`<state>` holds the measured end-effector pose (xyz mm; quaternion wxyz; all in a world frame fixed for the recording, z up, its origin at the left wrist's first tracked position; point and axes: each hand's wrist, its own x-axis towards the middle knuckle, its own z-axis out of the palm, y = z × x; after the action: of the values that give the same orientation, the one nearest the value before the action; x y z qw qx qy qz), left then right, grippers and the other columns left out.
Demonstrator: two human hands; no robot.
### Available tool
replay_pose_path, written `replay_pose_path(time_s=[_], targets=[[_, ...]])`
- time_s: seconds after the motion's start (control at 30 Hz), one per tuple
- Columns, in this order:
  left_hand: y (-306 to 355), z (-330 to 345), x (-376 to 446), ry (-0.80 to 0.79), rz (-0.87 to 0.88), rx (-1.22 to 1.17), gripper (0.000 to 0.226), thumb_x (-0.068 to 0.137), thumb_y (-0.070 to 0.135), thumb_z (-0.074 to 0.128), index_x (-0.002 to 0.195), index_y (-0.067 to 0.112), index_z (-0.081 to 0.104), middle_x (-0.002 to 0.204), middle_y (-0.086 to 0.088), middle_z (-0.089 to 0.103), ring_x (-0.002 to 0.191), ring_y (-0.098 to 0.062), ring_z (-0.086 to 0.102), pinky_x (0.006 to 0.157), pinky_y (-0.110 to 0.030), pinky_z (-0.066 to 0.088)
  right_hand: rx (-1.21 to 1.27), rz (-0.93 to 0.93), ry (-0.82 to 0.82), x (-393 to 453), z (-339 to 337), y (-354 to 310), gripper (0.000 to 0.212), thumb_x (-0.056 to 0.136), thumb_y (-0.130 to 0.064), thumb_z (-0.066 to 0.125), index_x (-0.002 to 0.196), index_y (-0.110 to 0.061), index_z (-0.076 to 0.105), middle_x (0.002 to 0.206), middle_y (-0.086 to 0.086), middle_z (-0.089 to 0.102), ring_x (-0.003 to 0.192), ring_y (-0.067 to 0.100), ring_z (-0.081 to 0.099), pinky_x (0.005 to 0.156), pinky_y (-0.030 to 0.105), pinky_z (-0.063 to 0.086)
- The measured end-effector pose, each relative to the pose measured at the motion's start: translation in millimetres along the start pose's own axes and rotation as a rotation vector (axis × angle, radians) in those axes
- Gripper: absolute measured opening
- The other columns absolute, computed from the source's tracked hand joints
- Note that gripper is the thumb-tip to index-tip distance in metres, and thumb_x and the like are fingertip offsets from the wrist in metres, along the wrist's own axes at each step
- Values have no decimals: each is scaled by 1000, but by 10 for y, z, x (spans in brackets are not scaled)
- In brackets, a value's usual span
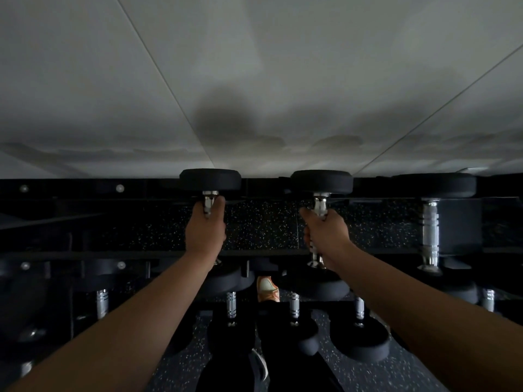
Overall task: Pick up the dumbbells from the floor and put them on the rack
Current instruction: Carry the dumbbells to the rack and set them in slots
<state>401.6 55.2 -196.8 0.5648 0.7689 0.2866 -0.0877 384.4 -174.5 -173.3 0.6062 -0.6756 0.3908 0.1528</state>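
Note:
My left hand [205, 227] is wrapped around the chrome handle of a black dumbbell [210, 181], whose far head sits at the back rail of the rack's top tier [85, 190]. My right hand [325, 230] grips the handle of a second black dumbbell [321, 182] beside it, about a hand's width to the right. Both dumbbells lie front to back across the top tier. Their near heads are partly hidden under my forearms.
A third dumbbell [430, 222] rests on the top tier to the right. Several more dumbbells [359, 335] sit on the lower tier. My shoe [267, 290] shows below on the speckled floor [410, 372]. A white wall [254, 80] rises behind the rack.

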Motion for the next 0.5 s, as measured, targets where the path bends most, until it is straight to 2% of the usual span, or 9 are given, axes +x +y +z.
replay_pose_path(time_s=[0.1, 0.23, 0.27, 0.37, 0.47, 0.5], targets=[[-41, 5, 18, 16, 1, 1, 27, 78, 70, 54, 80, 43, 54, 56, 8, 57, 42, -12, 53, 44, -30, 42, -51, -9, 6, 60, 26, 59, 22, 87, -33, 70, 85, -16, 56, 58, 3, 58, 40, 13, 49, 38, 23, 39], [-80, 4, 6, 9, -8, 53, 44, 81, 67, 52, 102, 29, 55, 74, 1, 60, 63, -22, 57, 65, -44, 51, -60, -12, -27, 63, 7, 88, 24, 87, -35, 70, 88, -15, 57, 62, 4, 58, 44, 13, 49, 41, 26, 41], [-74, 1, -16, 16, 0, 76, 45, 82, 66, 51, 106, 27, 54, 78, 0, 61, 67, -24, 59, 68, -44, 53, -68, -10, -34, 54, 3, 82, 25, 87, -37, 69, 92, -15, 58, 64, 4, 59, 46, 14, 50, 42, 26, 42], [-48, -24, -113, 40, 41, 140, 39, 87, 58, 52, 109, 26, 53, 83, 2, 64, 74, -22, 65, 62, -33, 48, -197, -20, -3, 20, -2, 6, 40, 88, -45, 64, 107, -10, 57, 83, 6, 66, 63, 18, 60, 54, 30, 48], [-25, -86, -229, 27, 105, 165, 27, 88, 46, 62, 107, 28, 53, 86, 8, 63, 71, -3, 62, 55, -19, 42, -320, -41, 29, -57, 31, -123, 57, 85, -47, 64, 123, -8, 47, 108, 11, 62, 86, 24, 63, 66, 35, 51], [-17, -113, -268, 24, 121, 161, 28, 87, 43, 65, 109, 28, 54, 87, 9, 63, 69, 2, 62, 52, -12, 41, -356, -49, 44, -96, 60, -146, 62, 84, -45, 64, 129, -7, 43, 121, 15, 57, 100, 29, 60, 78, 41, 53]])
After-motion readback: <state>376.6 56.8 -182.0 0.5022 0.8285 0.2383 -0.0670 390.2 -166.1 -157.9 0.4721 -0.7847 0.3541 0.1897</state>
